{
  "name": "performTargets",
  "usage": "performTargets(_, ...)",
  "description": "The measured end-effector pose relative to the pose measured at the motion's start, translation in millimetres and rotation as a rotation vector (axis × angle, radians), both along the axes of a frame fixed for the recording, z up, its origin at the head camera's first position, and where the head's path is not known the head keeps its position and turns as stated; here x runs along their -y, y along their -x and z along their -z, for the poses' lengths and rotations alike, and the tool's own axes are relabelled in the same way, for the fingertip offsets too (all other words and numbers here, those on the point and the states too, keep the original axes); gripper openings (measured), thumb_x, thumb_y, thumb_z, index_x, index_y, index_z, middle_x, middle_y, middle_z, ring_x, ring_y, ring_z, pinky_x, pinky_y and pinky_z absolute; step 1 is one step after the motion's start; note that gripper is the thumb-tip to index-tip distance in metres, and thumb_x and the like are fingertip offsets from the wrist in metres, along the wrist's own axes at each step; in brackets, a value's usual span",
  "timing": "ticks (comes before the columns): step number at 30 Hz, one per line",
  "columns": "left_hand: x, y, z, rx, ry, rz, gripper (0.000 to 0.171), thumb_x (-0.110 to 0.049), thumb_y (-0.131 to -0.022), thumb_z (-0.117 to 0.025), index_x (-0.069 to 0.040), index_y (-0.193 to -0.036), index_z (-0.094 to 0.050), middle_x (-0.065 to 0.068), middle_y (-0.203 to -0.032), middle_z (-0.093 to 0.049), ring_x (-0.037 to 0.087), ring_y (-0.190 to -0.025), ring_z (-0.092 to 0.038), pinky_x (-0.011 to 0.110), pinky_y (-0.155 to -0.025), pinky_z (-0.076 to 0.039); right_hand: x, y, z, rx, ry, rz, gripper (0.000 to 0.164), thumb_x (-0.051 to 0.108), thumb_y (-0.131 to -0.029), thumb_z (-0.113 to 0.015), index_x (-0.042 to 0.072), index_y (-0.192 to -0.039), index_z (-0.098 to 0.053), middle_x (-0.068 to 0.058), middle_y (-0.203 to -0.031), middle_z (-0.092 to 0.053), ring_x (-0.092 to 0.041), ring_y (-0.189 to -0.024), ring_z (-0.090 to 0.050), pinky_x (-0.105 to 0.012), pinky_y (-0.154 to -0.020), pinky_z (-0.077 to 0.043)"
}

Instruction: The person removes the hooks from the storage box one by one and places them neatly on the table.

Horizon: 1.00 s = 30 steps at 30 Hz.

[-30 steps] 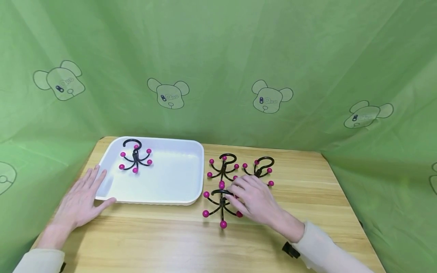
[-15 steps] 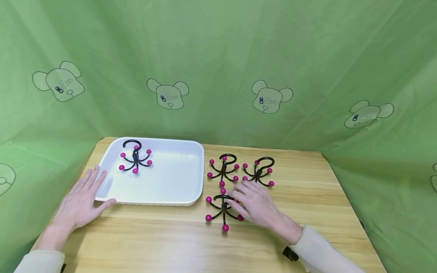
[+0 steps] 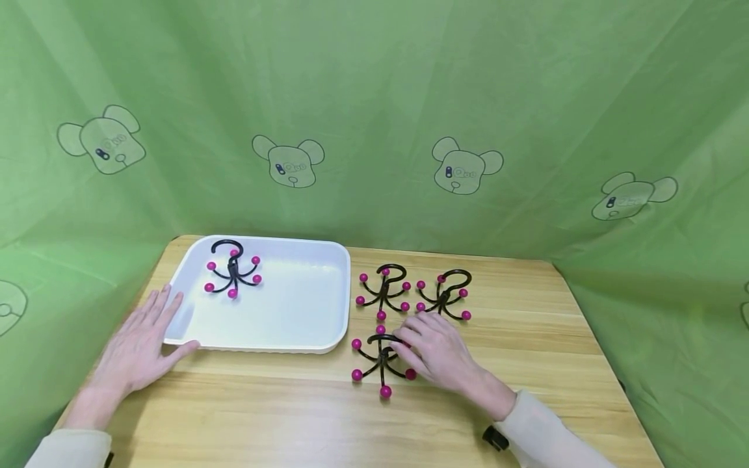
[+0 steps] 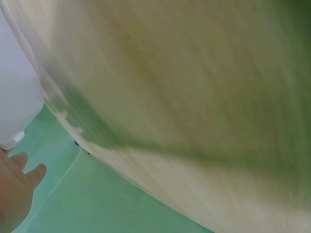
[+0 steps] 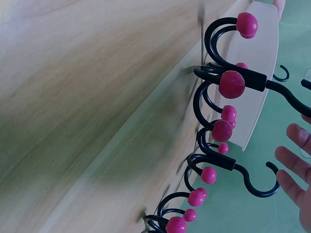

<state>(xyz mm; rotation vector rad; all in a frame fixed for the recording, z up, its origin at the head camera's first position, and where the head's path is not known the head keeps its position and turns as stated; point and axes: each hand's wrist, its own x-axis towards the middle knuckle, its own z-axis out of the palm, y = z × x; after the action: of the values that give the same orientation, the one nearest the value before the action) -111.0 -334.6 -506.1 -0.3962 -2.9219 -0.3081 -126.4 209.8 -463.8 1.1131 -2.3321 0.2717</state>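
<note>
My right hand (image 3: 439,348) pinches the top hook of a black hook hanger (image 3: 383,357) with curved arms tipped by pink balls. In the right wrist view that hanger (image 5: 250,77) stands upright with its arms down at the table surface; the grip itself is partly out of frame. Two matching hangers stand just behind it, a left one (image 3: 383,289) and a right one (image 3: 443,298). My left hand (image 3: 134,351) rests with straight, spread fingers at the near left corner of a white tray (image 3: 281,318). Another such hanger (image 3: 233,268) stands inside the tray, at its back left.
The wooden table (image 3: 263,416) carries everything. A green curtain (image 3: 374,78) with mouse-like prints hangs behind and on both sides. The tray's right wall (image 3: 345,299) lies close to the standing hangers.
The pinched hanger has shifted a little toward me, together with my right hand, widening its gap from the two behind. Since half a second ago it has barely moved. My left hand stays put.
</note>
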Motion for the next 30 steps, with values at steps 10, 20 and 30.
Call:
performTargets(10, 0, -1.6, 1.4, -0.002, -0.002, 0.001, 0.102, -0.061, -0.098, -0.062, -0.006, -0.17, -0.013, 0.026, -0.176, -0.01, 0.043, -0.166, -0.004, 0.029, -0.132, 0.019, -3, -1.2, 2.9, -0.004, 0.019, 0.013, 0.052, 0.045, -0.113, -0.038, 0.016, -0.098, -0.078, 0.001, -0.09, -0.073, -0.015, -0.086, -0.067, -0.034, -0.082, -0.06)
performTargets(20, 1, -1.2, 2.4, -0.004, 0.0, 0.002, 0.102, -0.061, -0.098, -0.062, -0.006, -0.17, -0.013, 0.026, -0.176, -0.011, 0.041, -0.166, -0.002, 0.025, -0.13, 0.021, -3, -4.9, 2.4, 0.0, 0.039, 0.018, 0.047, 0.046, -0.112, -0.042, 0.016, -0.101, -0.077, 0.002, -0.092, -0.074, -0.015, -0.088, -0.068, -0.033, -0.082, -0.061)
performTargets(30, -1, -0.9, 0.1, -0.001, 0.0, -0.001, 0.102, -0.061, -0.098, -0.061, -0.006, -0.17, -0.013, 0.027, -0.176, -0.012, 0.041, -0.166, -0.001, 0.025, -0.129, 0.021, 3, -8.6, -18.4, 0.049, -0.001, 0.03, 0.057, 0.06, -0.109, -0.04, 0.014, -0.121, -0.073, -0.001, -0.111, -0.077, -0.017, -0.1, -0.071, -0.035, -0.089, -0.062)
